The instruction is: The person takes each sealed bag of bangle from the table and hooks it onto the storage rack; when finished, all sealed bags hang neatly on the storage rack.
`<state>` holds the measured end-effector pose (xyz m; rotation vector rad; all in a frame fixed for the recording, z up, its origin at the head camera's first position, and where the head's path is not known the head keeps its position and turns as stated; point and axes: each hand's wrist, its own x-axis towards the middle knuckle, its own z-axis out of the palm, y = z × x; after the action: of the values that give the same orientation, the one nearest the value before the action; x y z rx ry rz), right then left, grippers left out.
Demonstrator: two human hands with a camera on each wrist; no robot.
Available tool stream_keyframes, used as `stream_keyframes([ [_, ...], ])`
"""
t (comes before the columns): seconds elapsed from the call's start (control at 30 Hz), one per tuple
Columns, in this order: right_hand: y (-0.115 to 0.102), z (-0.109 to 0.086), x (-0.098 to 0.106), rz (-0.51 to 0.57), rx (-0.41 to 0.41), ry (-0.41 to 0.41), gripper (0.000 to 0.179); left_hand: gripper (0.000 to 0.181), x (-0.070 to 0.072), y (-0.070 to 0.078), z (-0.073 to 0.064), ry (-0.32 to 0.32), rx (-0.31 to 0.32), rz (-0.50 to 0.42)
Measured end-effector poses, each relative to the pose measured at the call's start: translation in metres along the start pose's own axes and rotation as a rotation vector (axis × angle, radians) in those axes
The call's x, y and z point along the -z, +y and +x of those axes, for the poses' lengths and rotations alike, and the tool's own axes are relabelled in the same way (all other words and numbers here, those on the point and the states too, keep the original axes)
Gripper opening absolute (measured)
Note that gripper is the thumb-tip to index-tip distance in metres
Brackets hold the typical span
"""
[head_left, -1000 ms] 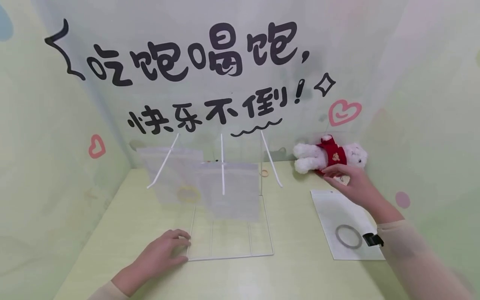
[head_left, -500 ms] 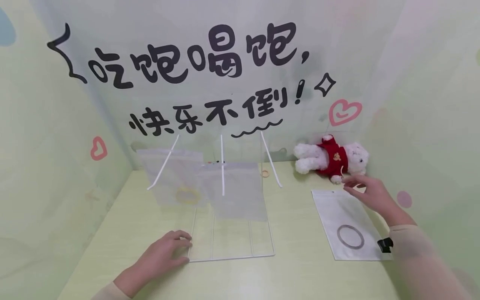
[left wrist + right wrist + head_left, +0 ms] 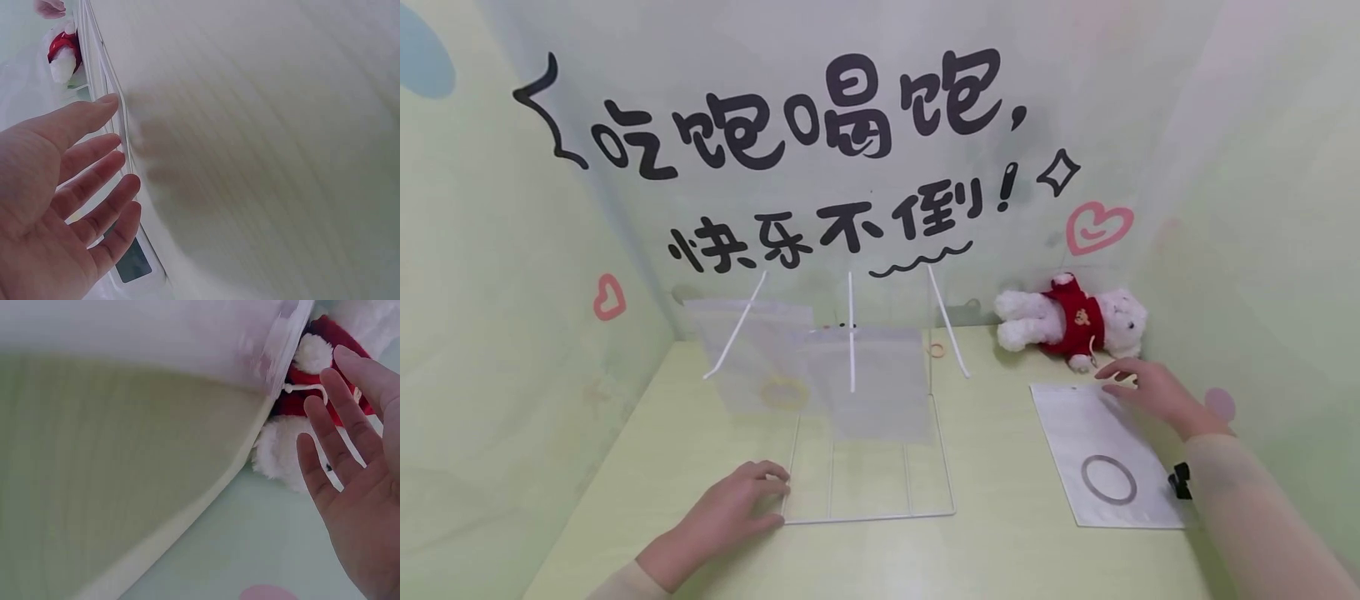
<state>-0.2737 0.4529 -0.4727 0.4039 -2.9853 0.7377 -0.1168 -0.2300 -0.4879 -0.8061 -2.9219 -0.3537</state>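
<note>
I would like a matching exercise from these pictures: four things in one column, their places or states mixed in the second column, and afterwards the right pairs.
Column one
1. Bare left hand
2. White plush toy in a red sweater
3. Round grey ring
4. White wire rack with three prongs

Column two
A. On or inside the flat white bag on the right of the table
B. Has two translucent bags hanging on it
C. At the left edge of the rack's base
D. Lying by the back wall

Right pairs: 1-C, 2-D, 3-A, 4-B
</note>
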Motion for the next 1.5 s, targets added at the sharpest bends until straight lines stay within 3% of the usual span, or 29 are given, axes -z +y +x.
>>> stream_keyframes([
  [0.13, 0.005, 0.003, 0.004, -0.002, -0.023, -0.053, 0.030, 0.032, 0.001, 0.000, -0.001, -0.003, 0.007, 0.005],
  [0.4, 0.020, 0.008, 0.004, -0.017, 0.035, -0.097, 0.029, 0.033, -0.001, -0.001, -0.002, -0.004, 0.009, 0.007],
  [0.6, 0.026, 0.007, 0.004, 0.001, 0.020, -0.126, 0.031, 0.032, -0.001, -0.001, 0.000, -0.004, 0.001, -0.001],
  [0.87, 0.033, 0.007, 0.000, 0.000, -0.003, -0.103, 0.024, 0.031, 0.000, 0.000, -0.001, 0.013, -0.014, 0.009],
  [1.13, 0.028, 0.006, 0.003, 0.008, -0.040, -0.074, 0.023, 0.032, -0.001, 0.001, 0.000, -0.021, 0.022, -0.004],
  [1.5, 0.017, -0.003, 0.013, -0.015, 0.015, -0.029, 0.023, 0.032, 0.002, 0.002, 0.001, -0.025, 0.021, 0.000],
])
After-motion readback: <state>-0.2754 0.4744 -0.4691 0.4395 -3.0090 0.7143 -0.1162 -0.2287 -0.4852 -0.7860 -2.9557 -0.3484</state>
